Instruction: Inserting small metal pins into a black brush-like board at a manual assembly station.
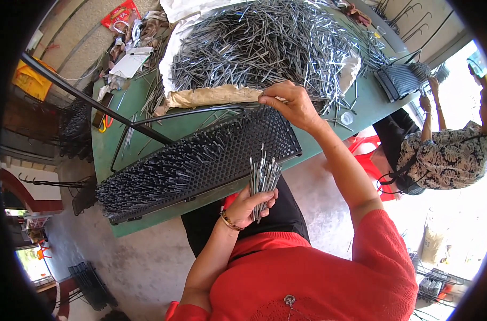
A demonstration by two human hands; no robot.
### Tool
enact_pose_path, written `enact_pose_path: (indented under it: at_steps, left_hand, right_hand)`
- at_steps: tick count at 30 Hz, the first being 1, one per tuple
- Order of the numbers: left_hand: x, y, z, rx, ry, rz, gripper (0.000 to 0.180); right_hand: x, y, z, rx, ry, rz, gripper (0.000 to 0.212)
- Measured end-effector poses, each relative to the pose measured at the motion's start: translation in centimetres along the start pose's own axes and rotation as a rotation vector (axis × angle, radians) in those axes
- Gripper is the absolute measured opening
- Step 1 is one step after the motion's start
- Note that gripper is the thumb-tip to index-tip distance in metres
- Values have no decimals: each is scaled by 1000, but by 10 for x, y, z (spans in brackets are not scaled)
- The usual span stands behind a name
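Note:
My left hand (249,206) is closed around an upright bundle of thin metal rods (264,174), just in front of a black perforated rack (275,140). Rods stand packed in the holes over the rack's left part, while the holes toward its right end show bare. At the rack's far right corner, my right hand (296,105) has its thumb and fingers pinched together. Whatever sits between those fingertips is too small to make out. Behind the rack, a large heap of loose rods (254,48) lies on a pale sack sheet (217,98).
The green table (105,142) carries orange-handled scissors (105,123), a white pad (130,64) and a small clear cap (346,117). A black bar (83,93) slants in from the left. At right, a person in a patterned top (444,155) works at another rack (401,81).

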State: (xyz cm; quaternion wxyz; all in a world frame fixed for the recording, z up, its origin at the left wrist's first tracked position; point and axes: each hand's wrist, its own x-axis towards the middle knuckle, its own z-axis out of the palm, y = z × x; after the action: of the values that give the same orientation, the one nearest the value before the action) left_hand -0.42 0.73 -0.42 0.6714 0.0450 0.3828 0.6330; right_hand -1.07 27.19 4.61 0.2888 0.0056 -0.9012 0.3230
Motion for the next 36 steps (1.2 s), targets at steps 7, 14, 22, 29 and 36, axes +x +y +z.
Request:
enact_pose_path:
  at_steps: [7,14,22,29,36]
  left_hand:
    - [-1,0,-4,29,-5,-3,24]
    - [-4,3,1,28,-7,19,24]
    - [-9,8,8,8,-69,121,21]
    - [-4,12,14,59,-99,154,19]
    - [0,4,8,48,-75,101,25]
  right_hand:
    - [-8,-2,15,-78,-61,-135,14]
    - [-12,-5,22,-205,-37,-223,21]
    - [-34,-49,4,293,-236,295,26]
    - [-51,-54,11,861,-434,702,29]
    - [-27,-28,-14,594,-53,475,27]
